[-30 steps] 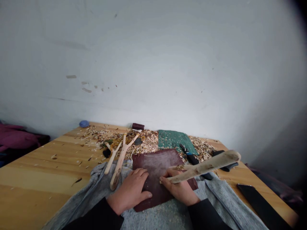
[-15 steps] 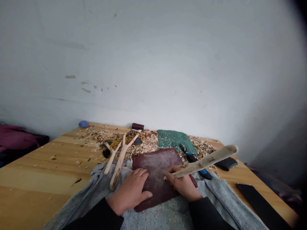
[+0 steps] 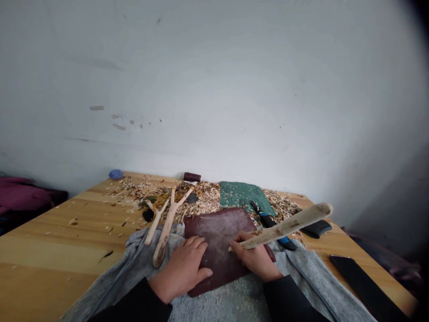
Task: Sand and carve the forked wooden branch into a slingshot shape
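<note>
Left hand (image 3: 181, 268) lies open on maroon leather (image 3: 219, 241), right hand (image 3: 254, 258) grips one peeled stick (image 3: 288, 231), two forked sticks (image 3: 166, 228) nearby.

- Soft, diffuse light is filling the scene, leaving the picture moderately bright.
- The wall (image 3: 214, 89) is glowing pale, then dimming into shadow toward the right.
- The table (image 3: 50, 250) is catching a mild, warm sheen.
- Dark vignetting is creeping into the top right corner while the lens is bending the edges.
- The stick (image 3: 288, 228) is blurring slightly.
</note>
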